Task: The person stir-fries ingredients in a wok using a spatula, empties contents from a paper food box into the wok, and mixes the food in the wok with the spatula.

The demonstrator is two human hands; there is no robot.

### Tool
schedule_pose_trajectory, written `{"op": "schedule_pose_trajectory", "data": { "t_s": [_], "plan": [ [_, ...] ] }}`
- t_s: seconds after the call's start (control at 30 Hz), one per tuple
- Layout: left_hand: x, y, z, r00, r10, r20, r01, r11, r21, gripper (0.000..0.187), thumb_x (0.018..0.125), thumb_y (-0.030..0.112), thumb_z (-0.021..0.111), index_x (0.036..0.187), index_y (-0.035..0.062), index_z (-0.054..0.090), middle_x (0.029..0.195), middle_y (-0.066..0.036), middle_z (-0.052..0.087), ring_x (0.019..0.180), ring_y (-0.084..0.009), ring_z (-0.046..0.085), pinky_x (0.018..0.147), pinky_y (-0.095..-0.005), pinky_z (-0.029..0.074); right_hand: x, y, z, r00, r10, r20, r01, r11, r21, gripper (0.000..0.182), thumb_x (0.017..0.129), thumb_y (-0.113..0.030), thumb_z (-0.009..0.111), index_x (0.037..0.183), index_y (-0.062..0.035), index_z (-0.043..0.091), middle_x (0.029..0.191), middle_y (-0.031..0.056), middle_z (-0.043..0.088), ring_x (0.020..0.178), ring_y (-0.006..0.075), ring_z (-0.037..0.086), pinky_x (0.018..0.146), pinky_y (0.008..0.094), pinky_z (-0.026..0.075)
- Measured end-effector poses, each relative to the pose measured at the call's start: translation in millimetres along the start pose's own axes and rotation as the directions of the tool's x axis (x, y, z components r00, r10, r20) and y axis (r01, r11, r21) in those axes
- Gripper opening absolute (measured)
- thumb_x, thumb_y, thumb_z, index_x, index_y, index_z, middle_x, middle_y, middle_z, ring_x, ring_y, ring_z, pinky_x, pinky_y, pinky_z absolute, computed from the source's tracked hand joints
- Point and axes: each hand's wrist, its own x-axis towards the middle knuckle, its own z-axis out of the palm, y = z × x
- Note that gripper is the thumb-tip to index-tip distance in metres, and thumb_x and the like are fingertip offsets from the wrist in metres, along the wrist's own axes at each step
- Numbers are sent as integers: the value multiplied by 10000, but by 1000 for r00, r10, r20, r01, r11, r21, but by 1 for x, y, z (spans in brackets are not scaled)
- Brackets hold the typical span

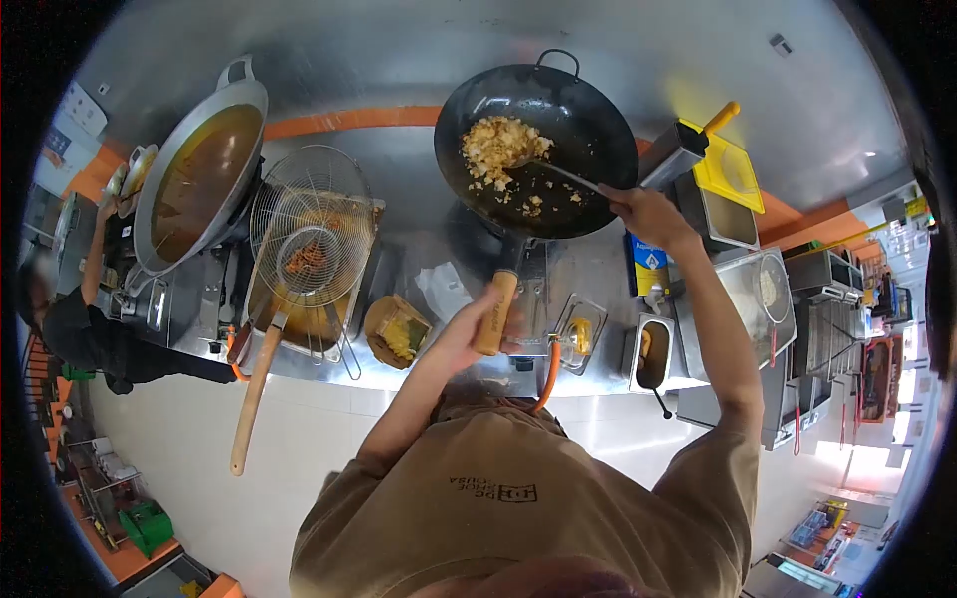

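A dark wok [588, 110] stands on the stove with fried rice [498, 148] gathered at its left side and loose grains spread over the bottom. My left hand [467, 331] is closed round the wok's wooden handle [496, 311], which points toward my body. In my right hand [646, 215] is the handle of a metal ladle [573, 179]. The ladle's head lies at the edge of the rice, partly hidden by it. Just left of my left hand are a crumpled white sheet [444, 291] and a brown paper bowl [399, 334] with yellow and green food.
A wire strainer [311, 224] with a long wooden handle rests over a tray at left. Beyond it sits a large pan of brown liquid [204, 164]. At right are a yellow-lidded container [733, 214], a blue-yellow carton [648, 267] and metal trays. A co-worker [80, 329] stands far left.
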Motion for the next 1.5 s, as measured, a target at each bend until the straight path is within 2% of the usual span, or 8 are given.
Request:
{"op": "schedule_pose_trajectory", "data": {
  "t_s": [0.27,0.33,0.43,0.7,0.83,1.1,1.37,1.5],
  "plan": [
    [21,11,-14,999,22,-48,-1,918,397,262,967,304,702,1110,148,547,782,40,510,559,-63,478,464,-246,384,-7,-5,-27,997,-24,-80,33,992,120,359,1014,-264,541,1351,-182,633,1016,219,713,930,392,702,848,454,522],
    [19,9,-13,997,26,-67,4,910,414,260,969,297,699,1120,149,549,776,41,507,557,-63,476,461,-244,382,17,-22,18,954,108,281,-212,903,373,434,1043,-262,527,1466,-165,523,645,73,573,516,185,557,536,363,471],
    [20,15,-13,997,43,-58,-15,910,415,258,972,288,694,1137,150,551,770,42,505,555,-61,471,459,-242,381,9,-13,-5,973,79,216,-139,951,276,434,1057,-279,501,1479,-183,514,603,-3,446,485,92,437,470,292,403],
    [18,18,-11,996,28,-89,11,909,416,267,983,261,674,1188,140,552,773,38,508,547,-58,452,462,-241,375,16,-59,-14,942,151,299,-209,963,171,442,1056,-281,401,1442,-107,525,1126,210,688,905,351,702,778,456,549],
    [19,18,-19,998,41,-47,-17,907,421,296,957,265,704,1138,121,520,783,17,505,552,-81,489,465,-254,396,-3,-26,3,998,-50,47,43,990,138,450,1057,-294,451,1492,-187,479,964,217,694,647,316,677,706,427,536],
    [17,20,-20,995,47,-85,0,877,481,331,968,281,696,1227,128,559,761,29,512,549,-61,476,459,-244,388,-28,-25,-25,965,86,247,-100,994,44,455,1047,-292,451,1493,-205,474,1173,273,655,1126,391,629,954,445,478],
    [12,25,-16,992,56,-110,13,842,539,335,963,265,698,1231,119,561,750,26,505,548,-67,481,453,-252,390,4,-4,45,998,62,8,-62,998,-1,450,1010,-264,507,1456,-205,522,1065,249,693,1007,425,662,882,490,517],
    [6,42,-21,996,67,-52,-26,825,565,273,946,196,668,1157,98,523,745,6,512,549,-91,506,463,-264,431,-39,10,-71,992,76,99,-61,987,-149,375,995,-280,555,1344,-172,639,1057,225,691,987,367,675,891,454,514]
  ]
}}
